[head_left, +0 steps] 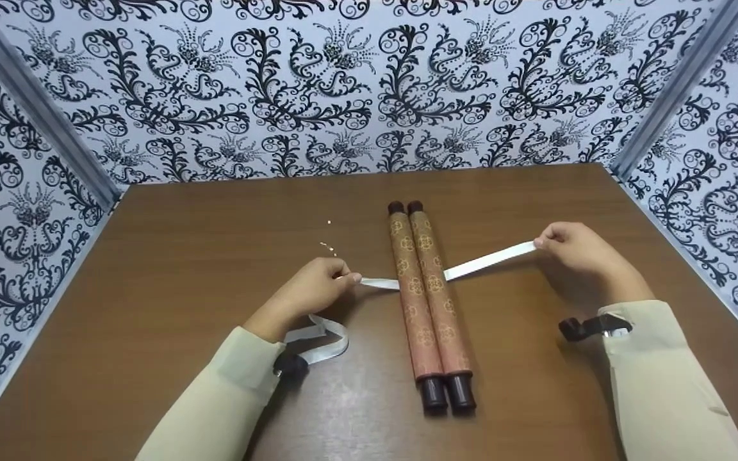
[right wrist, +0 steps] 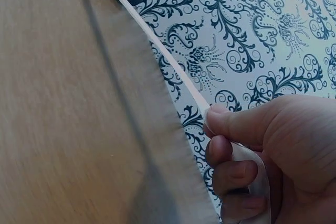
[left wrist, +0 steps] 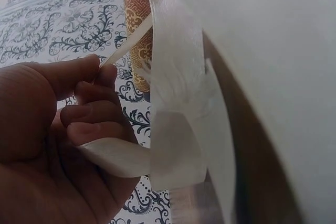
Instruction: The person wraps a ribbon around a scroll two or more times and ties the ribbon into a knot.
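Two rolled scrolls, a left scroll and a right scroll, lie side by side on the table, red-brown with gold patterns and dark end knobs. A white ribbon runs beneath both, showing on either side. My left hand pinches the ribbon left of the scrolls between thumb and forefinger; its loose tail folds near that wrist. On the other side, my right hand pinches the ribbon, which stretches straight and raised toward the scrolls. In the right wrist view, more ribbon passes through the curled fingers.
The brown wooden table is bounded by patterned black-and-white walls at the back and sides. A few tiny pale specks lie beyond the left hand. Dark wrist straps show at the sleeves.
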### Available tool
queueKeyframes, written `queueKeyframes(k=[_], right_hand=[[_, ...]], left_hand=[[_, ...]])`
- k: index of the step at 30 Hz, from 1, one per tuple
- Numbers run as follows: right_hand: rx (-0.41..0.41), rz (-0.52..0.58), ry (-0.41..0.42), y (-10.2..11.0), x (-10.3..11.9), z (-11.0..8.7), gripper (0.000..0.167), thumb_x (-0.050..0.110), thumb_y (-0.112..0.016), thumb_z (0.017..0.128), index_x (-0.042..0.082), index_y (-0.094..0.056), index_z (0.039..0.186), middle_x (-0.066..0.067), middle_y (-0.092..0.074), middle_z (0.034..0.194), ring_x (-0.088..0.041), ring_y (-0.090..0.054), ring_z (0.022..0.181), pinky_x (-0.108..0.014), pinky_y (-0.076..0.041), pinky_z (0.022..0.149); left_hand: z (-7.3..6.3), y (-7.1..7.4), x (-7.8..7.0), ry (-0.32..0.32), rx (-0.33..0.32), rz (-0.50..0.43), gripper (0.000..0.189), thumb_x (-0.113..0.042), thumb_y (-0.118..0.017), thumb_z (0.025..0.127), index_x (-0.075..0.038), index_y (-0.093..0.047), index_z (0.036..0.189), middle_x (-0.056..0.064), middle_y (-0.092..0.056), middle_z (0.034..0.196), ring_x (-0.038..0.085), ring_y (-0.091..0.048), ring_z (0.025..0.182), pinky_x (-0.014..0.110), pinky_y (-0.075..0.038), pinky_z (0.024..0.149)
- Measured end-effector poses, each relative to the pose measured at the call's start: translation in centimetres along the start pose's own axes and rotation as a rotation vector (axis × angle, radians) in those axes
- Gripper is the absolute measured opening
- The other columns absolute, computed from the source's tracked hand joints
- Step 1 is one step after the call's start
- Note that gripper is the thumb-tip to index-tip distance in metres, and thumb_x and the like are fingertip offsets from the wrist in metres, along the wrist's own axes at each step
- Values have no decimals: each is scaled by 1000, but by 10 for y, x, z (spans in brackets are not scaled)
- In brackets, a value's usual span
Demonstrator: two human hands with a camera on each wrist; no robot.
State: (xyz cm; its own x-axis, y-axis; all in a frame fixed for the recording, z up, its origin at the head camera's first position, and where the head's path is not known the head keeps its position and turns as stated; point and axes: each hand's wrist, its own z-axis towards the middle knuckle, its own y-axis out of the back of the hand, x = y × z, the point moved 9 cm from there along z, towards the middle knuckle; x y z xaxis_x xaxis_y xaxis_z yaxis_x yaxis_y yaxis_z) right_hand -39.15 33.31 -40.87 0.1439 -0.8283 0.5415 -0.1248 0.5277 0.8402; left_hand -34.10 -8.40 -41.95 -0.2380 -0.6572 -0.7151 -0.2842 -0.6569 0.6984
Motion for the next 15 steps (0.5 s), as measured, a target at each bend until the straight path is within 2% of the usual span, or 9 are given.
queueKeyframes(k=[7, 10, 12, 15], right_hand=[[32, -21, -12, -7, -6, 1, 25, 23, -61, 105, 3, -67, 92, -4, -62, 82, -18, -55, 80, -32, -45, 74], [30, -59, -33, -9, -7, 0, 25, 24, -62, 103, 2, -68, 91, -6, -63, 81, -22, -56, 79, -34, -44, 71], [17, -113, -48, -9, -5, 0, 27, 27, -63, 103, 1, -68, 96, -10, -66, 86, -26, -58, 81, -38, -47, 73], [-4, -187, -37, -13, 8, 1, 33, 29, -63, 102, -2, -68, 110, -21, -70, 100, -37, -63, 91, -52, -51, 83]], left_hand=[[1, -1, -2, -11, -5, 8, 26, -25, -65, 102, -5, -71, 87, -5, -52, 75, 13, -49, 73, 28, -39, 67], [2, -1, -2, -14, -11, 12, 24, -25, -65, 102, -7, -71, 86, -5, -53, 76, 14, -49, 73, 29, -40, 68], [2, -1, -2, -15, -13, 12, 24, -25, -65, 102, -7, -71, 86, -5, -53, 76, 14, -49, 73, 29, -40, 68], [2, -1, -2, -21, -13, 7, 25, -24, -65, 102, -7, -70, 85, -4, -53, 75, 13, -49, 73, 29, -40, 67]])
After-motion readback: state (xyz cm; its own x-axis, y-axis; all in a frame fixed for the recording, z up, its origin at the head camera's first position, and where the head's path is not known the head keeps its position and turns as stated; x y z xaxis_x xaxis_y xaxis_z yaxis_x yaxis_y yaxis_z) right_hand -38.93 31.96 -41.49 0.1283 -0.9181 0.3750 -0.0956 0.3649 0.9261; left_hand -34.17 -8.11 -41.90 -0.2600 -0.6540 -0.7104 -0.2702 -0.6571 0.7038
